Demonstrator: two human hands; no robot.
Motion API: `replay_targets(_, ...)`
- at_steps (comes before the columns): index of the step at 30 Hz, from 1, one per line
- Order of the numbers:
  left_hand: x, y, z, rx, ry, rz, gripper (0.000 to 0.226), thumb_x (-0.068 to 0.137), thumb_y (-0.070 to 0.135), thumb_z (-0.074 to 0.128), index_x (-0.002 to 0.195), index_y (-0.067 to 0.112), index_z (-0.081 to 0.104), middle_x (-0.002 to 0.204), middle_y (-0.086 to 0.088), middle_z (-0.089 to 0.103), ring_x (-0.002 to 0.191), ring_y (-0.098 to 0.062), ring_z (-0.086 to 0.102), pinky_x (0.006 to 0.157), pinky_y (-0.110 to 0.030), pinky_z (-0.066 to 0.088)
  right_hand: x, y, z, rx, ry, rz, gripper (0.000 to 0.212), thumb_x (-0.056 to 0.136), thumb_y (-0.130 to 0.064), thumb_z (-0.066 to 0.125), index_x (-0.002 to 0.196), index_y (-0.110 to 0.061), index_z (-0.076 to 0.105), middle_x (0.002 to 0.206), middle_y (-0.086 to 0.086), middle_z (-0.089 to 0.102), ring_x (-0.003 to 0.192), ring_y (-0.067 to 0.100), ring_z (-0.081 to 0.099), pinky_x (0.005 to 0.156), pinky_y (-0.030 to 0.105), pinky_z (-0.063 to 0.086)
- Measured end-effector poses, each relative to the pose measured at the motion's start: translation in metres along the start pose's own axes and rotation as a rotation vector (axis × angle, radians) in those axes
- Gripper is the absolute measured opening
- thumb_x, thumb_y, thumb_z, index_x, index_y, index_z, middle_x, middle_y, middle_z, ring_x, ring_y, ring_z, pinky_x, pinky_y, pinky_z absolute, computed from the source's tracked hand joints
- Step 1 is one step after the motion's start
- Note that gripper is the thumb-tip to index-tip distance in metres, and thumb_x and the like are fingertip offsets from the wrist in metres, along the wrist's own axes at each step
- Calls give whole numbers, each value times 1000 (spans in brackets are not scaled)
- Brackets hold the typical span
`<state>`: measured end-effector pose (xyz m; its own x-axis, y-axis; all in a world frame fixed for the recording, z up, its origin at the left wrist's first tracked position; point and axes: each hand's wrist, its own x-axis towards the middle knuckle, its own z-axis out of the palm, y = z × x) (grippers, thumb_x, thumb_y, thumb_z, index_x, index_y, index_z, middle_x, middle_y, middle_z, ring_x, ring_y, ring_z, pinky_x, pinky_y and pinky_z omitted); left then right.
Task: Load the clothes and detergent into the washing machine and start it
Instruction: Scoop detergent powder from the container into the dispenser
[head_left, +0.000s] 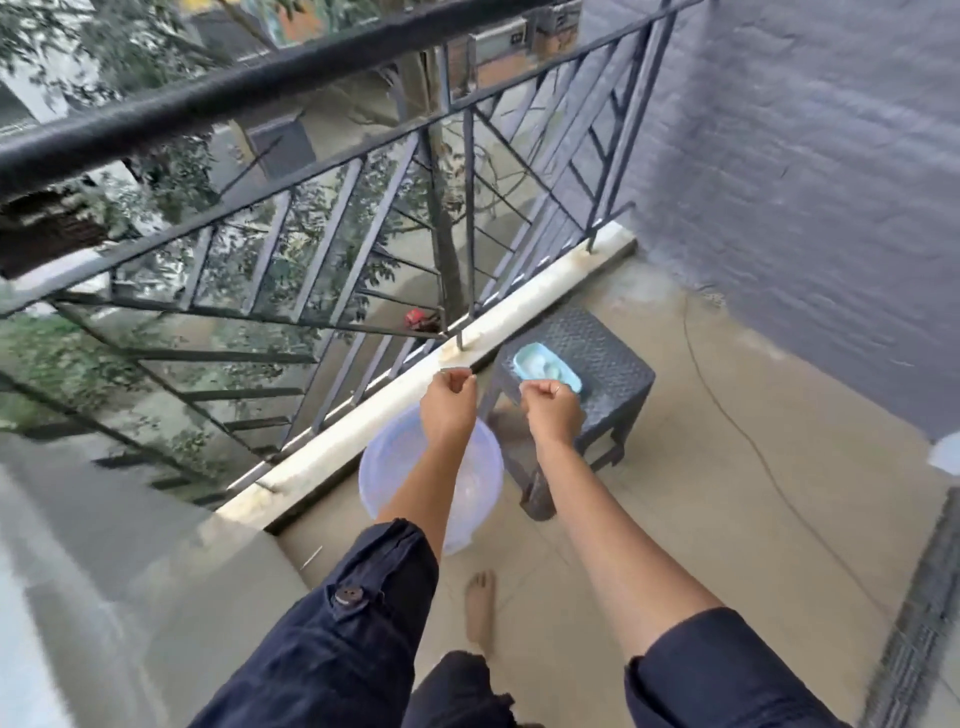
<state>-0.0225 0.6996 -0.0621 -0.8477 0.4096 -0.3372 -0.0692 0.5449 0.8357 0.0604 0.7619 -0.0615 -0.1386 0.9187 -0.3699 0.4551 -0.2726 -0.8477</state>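
On the head camera I see a balcony with a bare concrete floor (727, 493), a dark metal railing (260, 88) and a grey painted wall (805, 156). A dark grey woven plastic stool (608, 353) carries a light blue shallow plastic tray (524, 358), its contents unclear. My left hand (448, 408) hovers above a translucent round plastic basin (395, 457), and my right hand (553, 410) is just before the tray. Both hands are apart, fingers curled, gripping nothing I can see.

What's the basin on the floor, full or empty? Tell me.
Empty where visible: the basin stands upright with its pale bottom bare.
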Motion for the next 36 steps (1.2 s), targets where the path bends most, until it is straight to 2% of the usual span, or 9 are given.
replay_targets(4,42,20,37,102,-63,7,32,94,20,51,124,14,60,124,-9,65,119,-26,56,98,-31,40,58,6,0,18,35,98,11,81,-18,62,80,-12,72,86,12,73,82,26,63,83,34,50)
replay_targets(7,71,33,67,182,-89,16,36,94,17,47,129,14,56,132,-8,59,123,-27,53,98,-30,40,94,7,-6,22,76,151,18,83,-14,61,94,-8,74,97,12,73,97,29,66,85,29,50)
replay_targets(9,87,38,85,216,-114,19,39,94,13,44,132,11,53,135,-10,55,124,-28,51,98,-29,39,114,13,-10,9,73,190,24,87,-15,60,107,-6,70,109,7,70,105,26,64,86,21,44)
replay_targets(14,137,30,140,280,-185,33,50,93,11,42,143,11,40,144,-10,46,127,-29,49,98,-30,41,173,46,1,-2,75,276,37,89,-17,63,123,-2,61,125,12,63,115,28,60,94,29,45)
replay_targets(25,217,-42,231,449,-322,-99,53,94,21,45,142,3,34,142,-18,44,126,-34,48,100,-37,42,271,140,38,-21,51,439,51,86,-23,67,125,6,55,127,20,60,116,34,58,91,35,48)
replay_targets(28,235,-54,243,454,-344,-130,56,95,22,43,146,4,28,149,-16,37,130,-33,45,102,-34,39,289,160,51,-88,33,416,50,84,-32,67,119,4,61,118,19,65,109,33,62,88,34,51)
replay_targets(30,242,-58,250,443,-361,-150,55,96,23,43,146,4,30,146,-16,39,129,-32,46,99,-32,40,313,193,66,-101,21,421,50,79,-37,70,112,0,66,109,20,69,103,32,66,86,38,56)
replay_targets(33,247,-66,257,425,-393,-157,53,96,26,43,143,4,33,143,-16,43,129,-31,45,103,-34,40,330,216,76,-90,50,423,43,77,-27,74,113,-4,67,106,19,70,102,34,65,82,45,57)
replay_targets(36,247,-67,256,363,-365,-172,51,95,26,44,141,5,39,141,-14,47,128,-31,46,101,-33,40,300,170,58,-45,70,400,35,83,-6,64,117,-2,65,110,18,69,100,34,67,86,40,56)
